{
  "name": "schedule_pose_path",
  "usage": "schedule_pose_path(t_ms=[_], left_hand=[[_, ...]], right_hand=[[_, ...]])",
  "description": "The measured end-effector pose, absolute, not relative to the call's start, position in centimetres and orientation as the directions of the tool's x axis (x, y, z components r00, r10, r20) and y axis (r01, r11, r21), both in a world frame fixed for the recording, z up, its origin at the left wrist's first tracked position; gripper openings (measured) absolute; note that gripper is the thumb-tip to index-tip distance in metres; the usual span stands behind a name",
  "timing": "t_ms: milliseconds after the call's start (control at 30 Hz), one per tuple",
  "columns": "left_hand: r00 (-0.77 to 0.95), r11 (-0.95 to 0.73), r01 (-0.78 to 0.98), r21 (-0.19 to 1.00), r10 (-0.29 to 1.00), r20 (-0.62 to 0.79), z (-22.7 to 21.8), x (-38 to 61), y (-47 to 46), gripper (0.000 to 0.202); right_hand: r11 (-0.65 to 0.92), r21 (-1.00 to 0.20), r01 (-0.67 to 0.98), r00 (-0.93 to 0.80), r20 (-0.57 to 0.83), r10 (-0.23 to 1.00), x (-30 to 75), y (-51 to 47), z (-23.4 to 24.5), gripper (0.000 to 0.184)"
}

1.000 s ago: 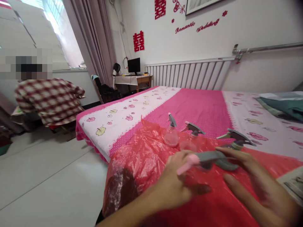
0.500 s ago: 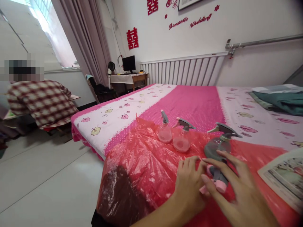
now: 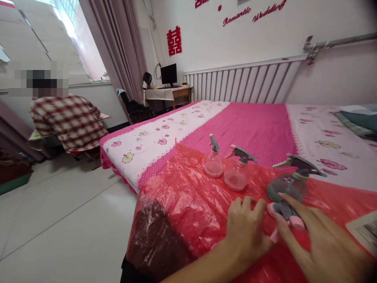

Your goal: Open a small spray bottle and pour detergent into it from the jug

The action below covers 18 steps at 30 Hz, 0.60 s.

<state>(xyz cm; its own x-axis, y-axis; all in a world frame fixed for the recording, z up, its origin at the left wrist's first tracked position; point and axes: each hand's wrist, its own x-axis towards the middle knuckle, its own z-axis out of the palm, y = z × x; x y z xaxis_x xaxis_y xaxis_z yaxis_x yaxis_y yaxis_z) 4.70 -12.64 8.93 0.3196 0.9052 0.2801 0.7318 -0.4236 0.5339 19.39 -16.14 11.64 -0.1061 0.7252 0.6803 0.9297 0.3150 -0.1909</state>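
A grey and pink spray nozzle [image 3: 285, 216] lies on the red plastic sheet [image 3: 188, 204] spread over the near corner of the bed. My right hand [image 3: 324, 243] rests on it, fingers pinching its near end. My left hand [image 3: 246, 232] lies palm down on the sheet just left of the nozzle, fingers slightly curled and touching it. Behind the nozzle stands a grey-tinted spray bottle [image 3: 290, 182]. Further left stand two clear spray bottles [image 3: 237, 171] with pink liquid at the bottom.
The bed [image 3: 250, 125] has a pink and white cover, with a folded green blanket [image 3: 359, 122] at the far right. A printed paper [image 3: 363, 232] lies at the sheet's right edge. A person in a checked shirt [image 3: 69, 122] sits at the left across the white floor.
The nozzle was held up between both hands one second ago; now it lies on the red sheet under my fingers. The view has shifted slightly.
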Motion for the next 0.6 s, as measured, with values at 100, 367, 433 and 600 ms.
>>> schedule_pose_path(t_ms=[100, 367, 433, 600], left_hand=[[0.334, -0.429, 0.708, 0.561, 0.903, 0.269, 8.6, 4.4, -12.0, 0.052], [0.396, -0.493, 0.592, 0.637, 0.867, 0.303, 8.4, 2.9, -10.0, 0.072], [0.429, -0.519, 0.554, 0.651, 0.848, 0.311, 8.8, 2.4, -9.6, 0.077], [0.561, -0.571, 0.364, 0.736, 0.765, 0.316, 10.1, 1.3, -9.2, 0.083]], right_hand=[[0.325, -0.185, 0.928, -0.11, 0.697, 0.709, 20.0, -15.9, 11.4, 0.058], [0.481, -0.44, 0.758, -0.224, 0.517, 0.826, 24.4, -13.2, 11.9, 0.049], [0.436, -0.568, 0.698, -0.218, 0.411, 0.885, 25.5, -12.4, 12.9, 0.048], [0.286, -0.788, 0.545, -0.293, 0.141, 0.946, 26.5, -11.1, 15.6, 0.048]])
